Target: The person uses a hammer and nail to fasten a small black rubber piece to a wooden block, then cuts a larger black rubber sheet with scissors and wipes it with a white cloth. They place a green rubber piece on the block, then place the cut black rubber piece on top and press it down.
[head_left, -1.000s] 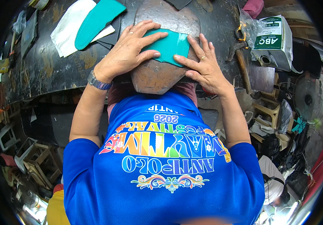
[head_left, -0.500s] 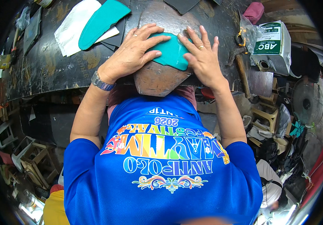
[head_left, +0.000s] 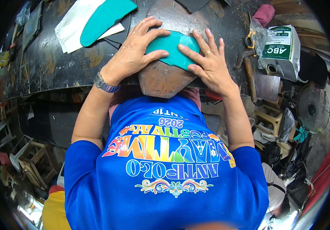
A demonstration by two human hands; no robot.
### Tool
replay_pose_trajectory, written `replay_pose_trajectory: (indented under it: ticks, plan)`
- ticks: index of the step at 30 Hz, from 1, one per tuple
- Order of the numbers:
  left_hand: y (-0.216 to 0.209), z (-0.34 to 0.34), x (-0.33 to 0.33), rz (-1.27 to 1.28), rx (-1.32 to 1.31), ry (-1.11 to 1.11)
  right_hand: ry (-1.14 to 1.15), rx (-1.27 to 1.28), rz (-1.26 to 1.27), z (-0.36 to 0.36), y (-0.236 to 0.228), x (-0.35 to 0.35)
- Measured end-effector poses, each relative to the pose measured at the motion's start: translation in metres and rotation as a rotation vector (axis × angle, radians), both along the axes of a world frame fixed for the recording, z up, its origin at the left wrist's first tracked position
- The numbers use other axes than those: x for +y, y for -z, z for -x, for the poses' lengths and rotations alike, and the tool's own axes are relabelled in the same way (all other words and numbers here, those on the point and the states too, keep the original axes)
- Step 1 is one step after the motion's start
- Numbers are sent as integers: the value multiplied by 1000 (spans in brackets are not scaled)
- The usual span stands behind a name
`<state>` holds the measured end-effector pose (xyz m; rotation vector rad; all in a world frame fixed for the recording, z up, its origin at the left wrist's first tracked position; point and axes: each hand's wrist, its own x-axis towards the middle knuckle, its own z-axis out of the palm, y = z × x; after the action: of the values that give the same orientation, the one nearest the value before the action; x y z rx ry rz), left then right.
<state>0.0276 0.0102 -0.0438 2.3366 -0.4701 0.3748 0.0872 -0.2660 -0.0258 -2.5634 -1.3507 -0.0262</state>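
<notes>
Fingers of both hands lie spread and flat, pressing a teal piece (head_left: 172, 48) onto a brown slab (head_left: 164, 78) at the bench's (head_left: 50, 69) near edge. Left hand (head_left: 132, 55) covers the piece's nine o'clock end, wristwatch (head_left: 105, 83) below it. Right hand (head_left: 207, 63) pins the three o'clock end. Another teal piece (head_left: 105, 17) lies on white sheet (head_left: 71, 30) at ten o'clock; a can (head_left: 281, 51) stands at three o'clock.

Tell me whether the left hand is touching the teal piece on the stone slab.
Touching. The head view shows the left hand with fingers pressed flat on the teal piece.
</notes>
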Motion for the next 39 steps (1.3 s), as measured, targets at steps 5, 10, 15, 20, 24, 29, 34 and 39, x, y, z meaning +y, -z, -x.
replay_pose_trajectory:
  ticks: [5,10,15,20,24,29,34,39]
  plan:
    - [1,0,0,10,7,1,-41,62,39,13,-1,-6]
    - [2,0,-1,17,9,-1,-72,110,16,19,-3,-8]
    - [3,0,0,24,19,0,-126,291,-300,8,-9,-8]
    - [3,0,0,6,30,-4,116,333,-399,-2,-6,7]
    - [3,0,-1,27,21,-7,186,-22,-144,0,-1,20]
    - [3,0,-1,25,23,-8,165,-89,-98,-1,2,26]
    - [4,0,0,45,20,-5,114,120,-104,2,2,19]
    - [4,-1,-1,36,3,-6,35,126,-68,13,-1,7]
